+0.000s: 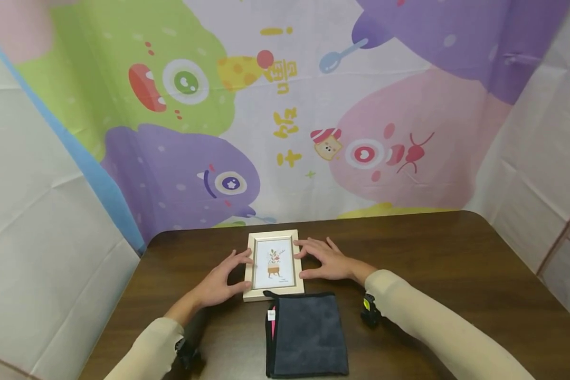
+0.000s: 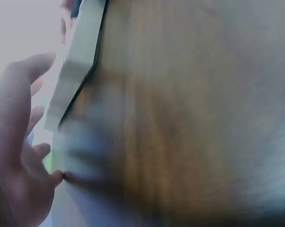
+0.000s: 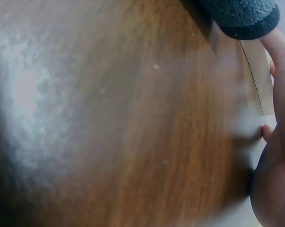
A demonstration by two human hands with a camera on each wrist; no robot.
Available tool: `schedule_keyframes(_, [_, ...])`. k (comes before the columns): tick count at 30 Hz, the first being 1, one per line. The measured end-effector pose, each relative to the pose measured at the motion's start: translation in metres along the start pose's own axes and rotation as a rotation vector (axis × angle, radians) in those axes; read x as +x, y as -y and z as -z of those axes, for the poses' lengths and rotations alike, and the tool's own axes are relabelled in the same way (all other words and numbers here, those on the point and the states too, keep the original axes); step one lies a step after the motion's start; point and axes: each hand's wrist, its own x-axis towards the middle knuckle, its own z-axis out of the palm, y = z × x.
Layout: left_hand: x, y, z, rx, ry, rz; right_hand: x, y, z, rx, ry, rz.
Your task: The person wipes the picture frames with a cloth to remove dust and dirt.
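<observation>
- Picture frame (image 1: 274, 264) lies lower centre of the head view.
- Left hand (image 1: 217, 285), at its left edge, fingers spread, ungrasping.
- Right hand (image 1: 330, 262), right edge, likewise.
- Dark cloth (image 1: 310, 335), bottom centre.

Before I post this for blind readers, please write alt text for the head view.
A person's left hand and right hand flank a cream-framed plant picture lying on a dark wooden table. A folded dark cloth lies nearer the viewer; a colorful cartoon backdrop hangs behind.
</observation>
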Motion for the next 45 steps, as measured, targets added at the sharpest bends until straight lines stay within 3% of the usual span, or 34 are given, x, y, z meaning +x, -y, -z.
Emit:
schedule_keyframes(11, [-0.014,-0.031,0.0,0.157,-0.265,0.05,0.0,0.002,-0.001,-0.009,0.009,-0.015])
schedule_keyframes(14, [-0.016,-0.039,0.003,0.134,-0.241,0.065,0.0,0.002,-0.001,-0.003,0.009,-0.013])
schedule_keyframes(20, [-0.023,-0.058,-0.001,0.076,-0.092,0.062,0.0,0.002,0.0,-0.011,0.005,-0.016])
schedule_keyframes(27, [-0.029,-0.077,-0.014,0.125,-0.091,0.117,0.0,0.001,0.001,-0.007,0.004,-0.016])
schedule_keyframes(33, [-0.031,-0.09,-0.028,0.207,-0.026,0.157,0.0,0.001,0.001,-0.003,0.006,-0.017])
schedule_keyframes(38, [-0.032,-0.095,-0.039,0.252,0.023,0.139,0.0,0.002,0.002,-0.005,0.014,-0.012])
schedule_keyframes(41, [-0.032,-0.097,-0.046,0.314,0.001,0.118,-0.001,0.002,0.002,0.001,0.015,-0.013])
schedule_keyframes(45, [-0.034,-0.099,-0.054,0.427,-0.03,0.138,-0.001,0.003,0.001,0.005,0.011,-0.014])
